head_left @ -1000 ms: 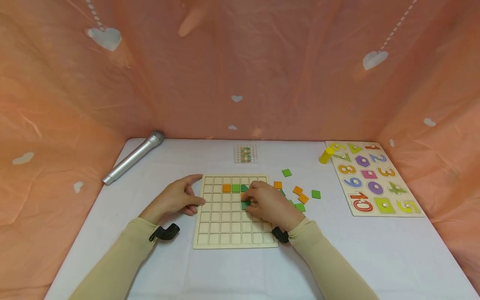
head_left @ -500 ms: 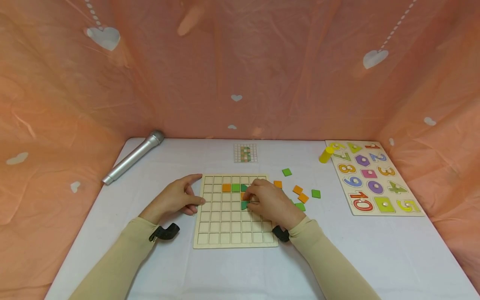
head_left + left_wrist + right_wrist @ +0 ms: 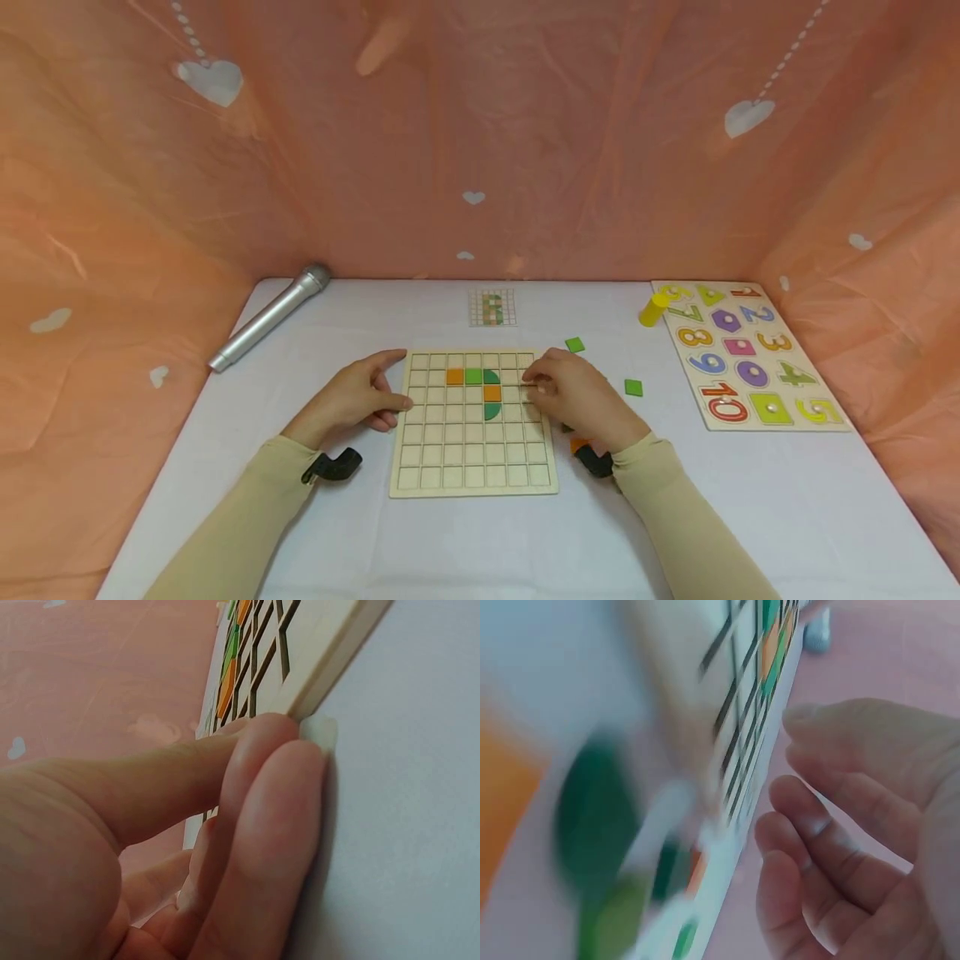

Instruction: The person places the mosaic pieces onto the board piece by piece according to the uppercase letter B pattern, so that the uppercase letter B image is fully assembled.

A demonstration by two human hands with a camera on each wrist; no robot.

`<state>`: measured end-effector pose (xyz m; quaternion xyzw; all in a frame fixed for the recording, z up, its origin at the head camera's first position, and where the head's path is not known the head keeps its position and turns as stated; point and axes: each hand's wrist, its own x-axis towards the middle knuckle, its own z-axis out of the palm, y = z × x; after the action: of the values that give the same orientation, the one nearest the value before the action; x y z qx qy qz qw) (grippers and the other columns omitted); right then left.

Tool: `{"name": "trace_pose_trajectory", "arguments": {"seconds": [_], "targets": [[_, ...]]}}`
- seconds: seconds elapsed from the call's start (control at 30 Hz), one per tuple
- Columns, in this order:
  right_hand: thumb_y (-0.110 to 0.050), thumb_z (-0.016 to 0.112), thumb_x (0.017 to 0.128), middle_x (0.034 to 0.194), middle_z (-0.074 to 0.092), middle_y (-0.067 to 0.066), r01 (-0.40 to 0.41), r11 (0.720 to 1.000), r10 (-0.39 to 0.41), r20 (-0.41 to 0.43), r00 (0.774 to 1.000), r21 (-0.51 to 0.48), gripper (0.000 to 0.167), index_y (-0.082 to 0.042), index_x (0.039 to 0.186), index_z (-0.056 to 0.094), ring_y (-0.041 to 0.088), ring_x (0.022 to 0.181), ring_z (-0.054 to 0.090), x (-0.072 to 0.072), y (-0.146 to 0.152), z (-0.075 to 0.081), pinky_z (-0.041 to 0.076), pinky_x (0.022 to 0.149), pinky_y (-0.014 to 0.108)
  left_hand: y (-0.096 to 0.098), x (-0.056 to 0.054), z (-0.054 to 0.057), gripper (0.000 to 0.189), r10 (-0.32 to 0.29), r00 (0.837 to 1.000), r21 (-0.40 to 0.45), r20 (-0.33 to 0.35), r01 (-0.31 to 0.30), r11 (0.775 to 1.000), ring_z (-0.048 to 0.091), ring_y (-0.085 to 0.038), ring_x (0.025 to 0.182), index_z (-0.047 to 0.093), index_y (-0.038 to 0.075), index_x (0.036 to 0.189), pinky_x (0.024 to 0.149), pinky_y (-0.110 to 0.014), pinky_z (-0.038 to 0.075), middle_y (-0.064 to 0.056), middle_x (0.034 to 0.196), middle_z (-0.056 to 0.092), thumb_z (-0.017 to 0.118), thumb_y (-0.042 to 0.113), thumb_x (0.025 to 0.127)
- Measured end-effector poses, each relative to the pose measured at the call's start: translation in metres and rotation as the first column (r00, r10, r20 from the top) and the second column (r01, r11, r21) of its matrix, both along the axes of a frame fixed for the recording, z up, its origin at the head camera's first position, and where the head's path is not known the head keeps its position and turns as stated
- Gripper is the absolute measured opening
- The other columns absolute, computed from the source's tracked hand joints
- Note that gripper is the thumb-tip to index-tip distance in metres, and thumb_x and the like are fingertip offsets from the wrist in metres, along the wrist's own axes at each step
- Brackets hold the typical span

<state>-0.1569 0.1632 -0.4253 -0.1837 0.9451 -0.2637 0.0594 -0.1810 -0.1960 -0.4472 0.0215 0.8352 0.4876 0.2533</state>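
A wooden grid board (image 3: 432, 454) lies in front of me. My left hand (image 3: 348, 400) holds its left edge, thumb on the rim and index finger at the far corner; the left wrist view has the fingertips (image 3: 274, 739) against the board's side. Set in the grid are an orange square tile (image 3: 455, 377), a green square tile (image 3: 473, 376) and a dark green rounded tile (image 3: 491, 377). Below the last are another orange tile (image 3: 491, 392) and another rounded tile (image 3: 492, 411). Over the board's right edge, my right hand (image 3: 581, 396) has loosely bent fingers with nothing between them.
Loose green tiles (image 3: 633, 387) lie right of the board, others partly hidden by the right hand. A pattern card (image 3: 492, 307) lies beyond the board. A silver microphone (image 3: 270, 318) is at far left; a yellow cylinder (image 3: 653, 310) and number puzzle (image 3: 750, 358) at right.
My right hand has moved right, off the tiles in the grid, uncovering the lower orange tile and rounded tile. It now covers several loose tiles. The left hand stays put.
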Motion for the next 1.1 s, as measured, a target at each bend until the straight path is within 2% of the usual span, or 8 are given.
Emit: {"name": "trace_pose_trajectory", "arguments": {"seconds": [0.07,0.2,0.3,0.5,0.67,0.83,1.1], "targets": [[-0.019,0.076,0.100,0.109,0.070,-0.003,0.047,0.999,-0.047,0.028,0.999,-0.010,0.018,-0.013,0.118,0.079,0.017,0.096,0.063,0.001,0.015,0.001,0.058,0.087,0.035,-0.001,0.001,0.000,0.097,0.005,1.000,-0.003,0.003,-0.005,1.000,0.076,-0.018,0.070,0.033,0.016,0.171,0.067,-0.034,0.069,-0.014,0.096,0.061,0.088,0.016,0.091],[-0.021,0.076,0.102,0.115,0.071,-0.001,0.145,0.989,-0.145,0.069,0.987,0.003,0.019,-0.015,0.120,0.079,0.020,0.102,0.064,0.007,0.049,0.000,0.060,0.093,0.042,-0.002,0.002,-0.001,0.097,0.008,1.000,-0.006,0.005,-0.008,1.000,0.076,-0.018,0.070,0.033,0.017,0.171,0.067,-0.034,0.069,-0.014,0.096,0.061,0.089,0.016,0.091],[-0.023,0.075,0.102,0.118,0.072,0.001,0.197,0.980,-0.199,0.057,0.978,0.027,0.019,-0.016,0.120,0.079,0.023,0.109,0.066,0.013,0.076,-0.002,0.059,0.103,0.050,-0.002,0.002,-0.003,0.097,0.011,1.000,-0.009,0.005,-0.011,1.000,0.076,-0.019,0.070,0.033,0.016,0.171,0.067,-0.034,0.069,-0.014,0.095,0.061,0.089,0.016,0.091],[-0.021,0.074,0.101,0.124,0.071,0.008,0.279,0.959,-0.281,0.044,0.959,0.051,0.027,-0.013,0.127,0.077,0.029,0.113,0.065,0.023,0.119,-0.003,0.059,0.101,0.055,-0.002,0.002,-0.002,0.097,0.018,1.000,-0.011,0.006,-0.018,1.000,0.076,-0.019,0.070,0.033,0.016,0.171,0.066,-0.034,0.069,-0.014,0.095,0.061,0.088,0.015,0.091],[-0.021,0.075,0.101,0.130,0.069,0.014,0.279,0.958,-0.282,0.045,0.958,0.071,0.033,-0.010,0.133,0.075,0.033,0.118,0.064,0.026,0.138,-0.007,0.058,0.103,0.059,-0.003,0.001,-0.001,0.096,0.017,1.000,-0.014,0.001,-0.017,1.000,0.076,-0.019,0.070,0.033,0.017,0.170,0.067,-0.034,0.069,-0.014,0.096,0.061,0.088,0.016,0.092],[-0.024,0.077,0.100,0.129,0.070,0.013,0.264,0.960,-0.270,0.053,0.962,0.091,0.036,-0.011,0.134,0.075,0.030,0.111,0.064,0.026,0.143,-0.008,0.059,0.096,0.053,-0.001,0.002,-0.001,0.096,0.009,1.000,-0.003,0.006,-0.009,1.000,0.076,-0.019,0.070,0.034,0.017,0.170,0.067,-0.035,0.069,-0.014,0.095,0.061,0.089,0.017,0.091],[-0.021,0.077,0.100,0.121,0.071,0.011,0.236,0.966,-0.241,0.032,0.970,0.109,0.029,-0.012,0.128,0.078,0.027,0.104,0.063,0.017,0.142,-0.005,0.058,0.091,0.046,0.001,0.001,-0.001,0.096,0.019,1.000,-0.004,0.005,-0.019,1.000,0.076,-0.019,0.070,0.034,0.018,0.170,0.066,-0.035,0.069,-0.014,0.094,0.062,0.089,0.017,0.091]]}}
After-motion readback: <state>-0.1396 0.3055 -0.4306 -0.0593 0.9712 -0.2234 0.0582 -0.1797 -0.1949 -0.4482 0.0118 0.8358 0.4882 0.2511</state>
